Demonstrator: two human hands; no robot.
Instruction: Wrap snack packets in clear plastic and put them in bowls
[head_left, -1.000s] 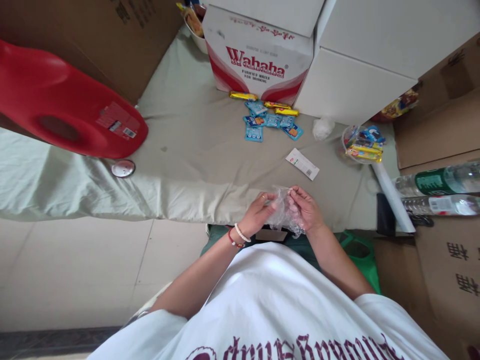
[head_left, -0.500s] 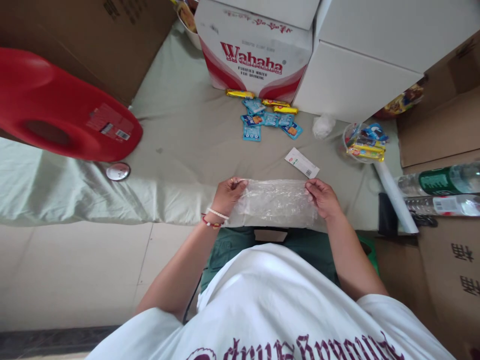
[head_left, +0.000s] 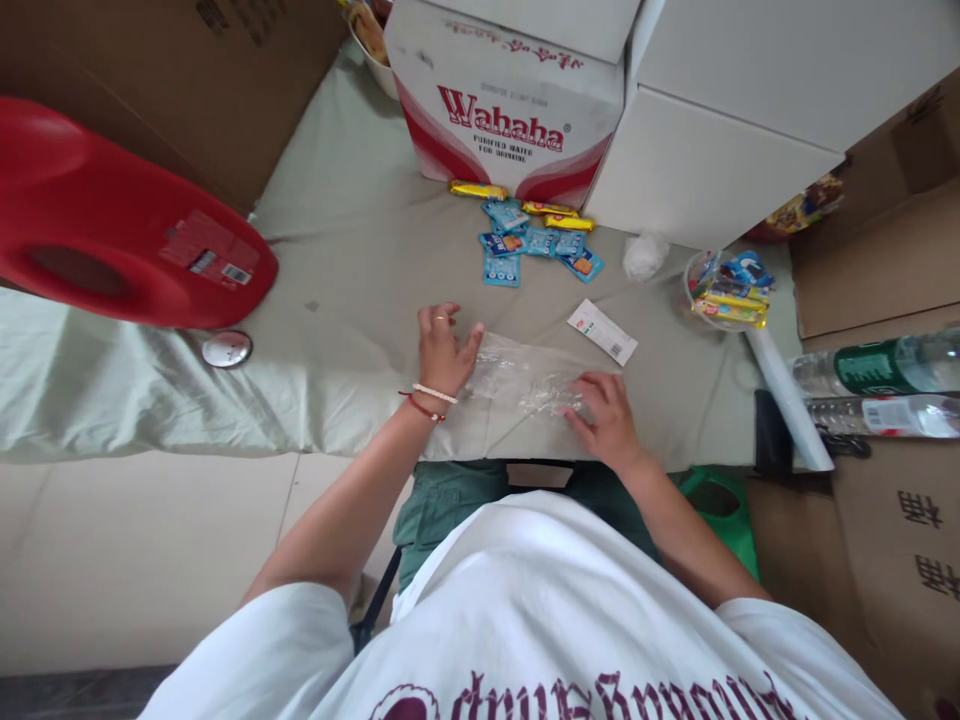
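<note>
A crumpled clear plastic bag (head_left: 517,378) lies on the cloth-covered table near its front edge. At the bag's left end is my left hand (head_left: 447,352), fingers apart, with the thumb near the plastic. My right hand (head_left: 604,415) rests at the other end, thumb and fingers spread over the bag's right edge. Just beyond it lies a white packet (head_left: 602,332) with a barcode. Farther back, several blue snack packets (head_left: 525,241) and yellow wrapped bars (head_left: 568,222) are heaped before a Wahaha carton.
The Wahaha carton (head_left: 510,110) and white boxes (head_left: 731,150) stand at the back. A red jug (head_left: 142,230) and a round tin (head_left: 226,349) are on the left. On the right are a clear tub of snacks (head_left: 697,290), a plastic roll (head_left: 791,405) and bottles (head_left: 874,367).
The bag, held stretched between both hands before, now lies lower and flatter. Both hands have loosened their pinch; the left moved forward, the right inward to the left.
</note>
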